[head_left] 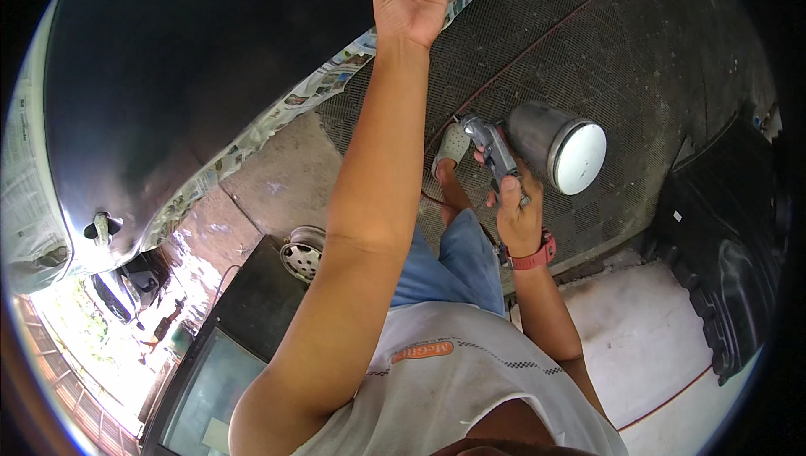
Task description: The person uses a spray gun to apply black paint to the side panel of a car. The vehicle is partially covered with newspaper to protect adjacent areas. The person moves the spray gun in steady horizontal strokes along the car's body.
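Black car body (193, 78): it spread from nine to twelve o'clock, its edge bordered with newspaper (295, 105).

Left hand (413, 7): raised at twelve o'clock, palm showing and fingers partly curled. The fingertips met the upper rim of the view, so I could not tell whether they pinched anything or touched the body.

Right hand (520, 208): at three o'clock, it was closed around the grip of a spray gun (495, 149), thumb lying along the near side.

Cup risk: the dark cup (536, 130), between two and three o'clock, was tilted with its pale round end toward the wearer. A loose fit, if there was one, could have let it drip; its joint with the gun was hidden.

Hose risk: a reddish hose (554, 39) slanted across the mat (646, 70) at one o'clock and passed near the pale clog (455, 142). A step there could have snagged it and jerked the gun.

Surface risk: a careless brush of the left fingertips could have smudged the body, had its finish been wet.

Gun's place: within the right hand, its head at eleven o'clock from that palm, and at five o'clock from the left hand, well apart from it.
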A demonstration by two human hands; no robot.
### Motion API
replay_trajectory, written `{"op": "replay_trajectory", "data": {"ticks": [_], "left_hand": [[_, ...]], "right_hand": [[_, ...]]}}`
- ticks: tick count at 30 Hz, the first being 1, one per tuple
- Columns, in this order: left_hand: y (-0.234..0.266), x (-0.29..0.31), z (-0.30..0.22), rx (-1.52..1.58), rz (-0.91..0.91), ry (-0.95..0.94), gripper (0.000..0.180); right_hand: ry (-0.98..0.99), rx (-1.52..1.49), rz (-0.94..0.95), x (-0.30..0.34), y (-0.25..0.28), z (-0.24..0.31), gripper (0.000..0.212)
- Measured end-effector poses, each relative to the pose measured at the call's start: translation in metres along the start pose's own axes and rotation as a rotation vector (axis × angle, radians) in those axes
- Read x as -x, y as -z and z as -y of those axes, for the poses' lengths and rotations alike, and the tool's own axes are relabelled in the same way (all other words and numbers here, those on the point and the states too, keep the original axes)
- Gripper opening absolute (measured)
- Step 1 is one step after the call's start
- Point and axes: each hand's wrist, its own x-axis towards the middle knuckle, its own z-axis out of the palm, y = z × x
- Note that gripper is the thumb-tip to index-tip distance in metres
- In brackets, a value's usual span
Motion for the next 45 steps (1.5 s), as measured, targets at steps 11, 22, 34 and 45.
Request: {"op": "replay_trajectory", "data": {"ticks": [11, 22, 34, 45], "left_hand": [[0.003, -0.006, -0.009, -0.066, 0.022, 0.004, 0.022], [0.004, -0.001, -0.006, -0.08, 0.021, -0.003, 0.02], [-0.008, -0.002, -0.006, -0.047, -0.018, -0.004, 0.02], [-0.006, -0.002, -0.005, -0.061, -0.001, -0.011, 0.021]], "right_hand": [[0.002, 0.063, 0.016, 0.001, -0.004, 0.005, 0.064], [0.035, 0.05, -0.001, 0.001, -0.004, -0.003, 0.062], [0.019, 0.056, 0.0, 0.006, -0.003, -0.004, 0.061], [0.03, 0.077, -0.003, 0.009, -0.004, -0.006, 0.062]]}}
